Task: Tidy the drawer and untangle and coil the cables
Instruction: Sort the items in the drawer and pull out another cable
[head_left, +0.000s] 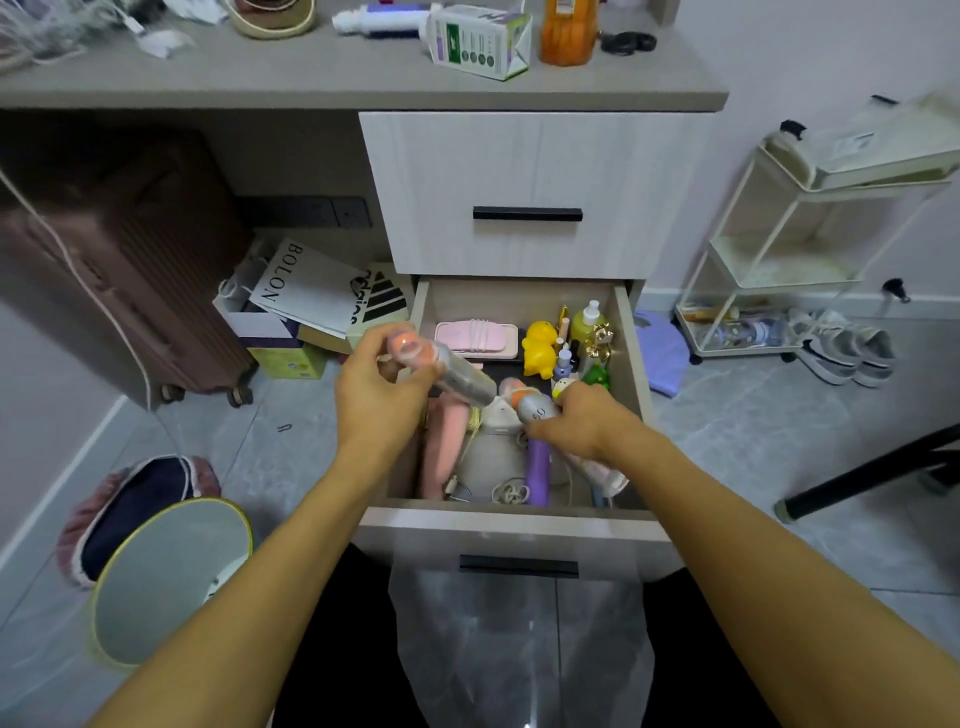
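Observation:
The lower drawer stands pulled out below me. My left hand grips a grey tube with a pink-orange cap, held over the drawer's left edge. My right hand grips a second grey tube with an orange end, low over the drawer's middle. Inside lie a beige pouch, a purple stick, a pink cloth, a pale coiled cable near the front, a pink case, a yellow duck toy and small bottles.
The upper drawer is closed. A clear plastic bag hangs from the open drawer's front. A bin stands on the floor at left, a suitcase and paper bags under the desk, a white cart at right.

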